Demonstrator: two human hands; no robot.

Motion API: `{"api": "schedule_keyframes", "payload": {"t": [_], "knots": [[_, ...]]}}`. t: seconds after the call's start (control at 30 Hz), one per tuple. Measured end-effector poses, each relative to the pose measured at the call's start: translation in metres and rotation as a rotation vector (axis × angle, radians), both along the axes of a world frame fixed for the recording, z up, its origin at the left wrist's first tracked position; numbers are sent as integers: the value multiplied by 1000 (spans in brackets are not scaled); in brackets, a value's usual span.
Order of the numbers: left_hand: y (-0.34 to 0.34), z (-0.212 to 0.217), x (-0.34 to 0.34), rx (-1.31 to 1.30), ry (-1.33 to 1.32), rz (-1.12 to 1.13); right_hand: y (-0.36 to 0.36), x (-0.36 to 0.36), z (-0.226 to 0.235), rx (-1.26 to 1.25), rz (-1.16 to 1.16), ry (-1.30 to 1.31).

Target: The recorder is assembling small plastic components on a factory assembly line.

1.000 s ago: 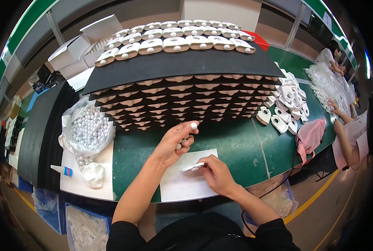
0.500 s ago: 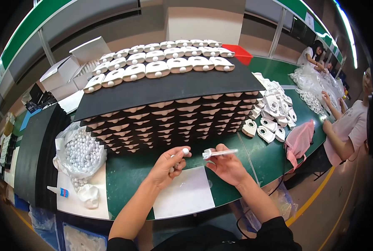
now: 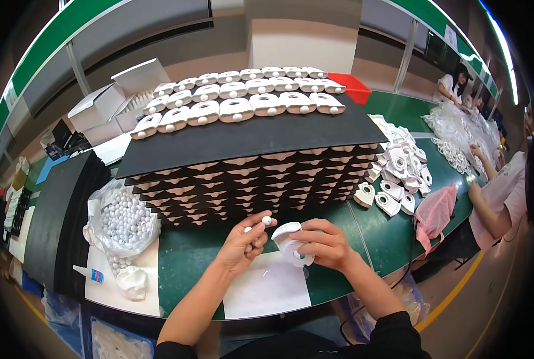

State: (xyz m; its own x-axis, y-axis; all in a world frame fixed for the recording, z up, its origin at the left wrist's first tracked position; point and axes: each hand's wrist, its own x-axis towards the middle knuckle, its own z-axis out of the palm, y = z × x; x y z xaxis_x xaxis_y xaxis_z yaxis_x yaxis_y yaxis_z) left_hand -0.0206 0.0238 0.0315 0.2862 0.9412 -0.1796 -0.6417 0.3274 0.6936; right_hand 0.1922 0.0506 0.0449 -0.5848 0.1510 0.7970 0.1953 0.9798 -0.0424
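Observation:
Between the thumb and finger of my left hand (image 3: 236,250) is a small white ball (image 3: 267,221), and more white balls are tucked in the curled fingers. My right hand (image 3: 333,246) grips a white plastic piece (image 3: 283,238) with a round hole, tilted, its edge close to the ball but apart from it. Both hands are above a white sheet (image 3: 267,290) on the green table. Beyond them rises a stack of black boards (image 3: 249,143) layered with similar pieces. Rows of white pieces (image 3: 236,109), each with a ball at its front edge, lie on top.
A plastic bag of white balls (image 3: 123,218) lies on the left, near a small glue bottle (image 3: 90,273) and black boards (image 3: 60,221). Loose white pieces (image 3: 393,152) are heaped on the right, by a pink mesh bag (image 3: 434,215). Co-workers sit farther right. A red bin (image 3: 351,90) stands behind.
My right hand has turned the white piece from edge-on so its face and hole show, and brought it nearer the left hand. The left hand keeps its pinch on the ball. The view has shifted slightly.

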Motion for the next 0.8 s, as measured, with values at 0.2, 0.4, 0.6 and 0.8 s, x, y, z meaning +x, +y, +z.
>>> {"api": "schedule_keyframes", "payload": {"t": [0.2, 0.4, 0.6, 0.8], "knots": [[-1, -1, 6, -19, 91, -16, -13, -18, -22, -1078, 285, 644], [-3, -4, 9, 43, 164, -37, -8, -20, -34, -1492, 374, 770], [-4, -4, 12, 70, 234, -54, -7, -18, -37, -1564, 381, 770], [-5, -3, 10, 89, 262, -40, -6, -19, -39, -1538, 385, 733]]}}
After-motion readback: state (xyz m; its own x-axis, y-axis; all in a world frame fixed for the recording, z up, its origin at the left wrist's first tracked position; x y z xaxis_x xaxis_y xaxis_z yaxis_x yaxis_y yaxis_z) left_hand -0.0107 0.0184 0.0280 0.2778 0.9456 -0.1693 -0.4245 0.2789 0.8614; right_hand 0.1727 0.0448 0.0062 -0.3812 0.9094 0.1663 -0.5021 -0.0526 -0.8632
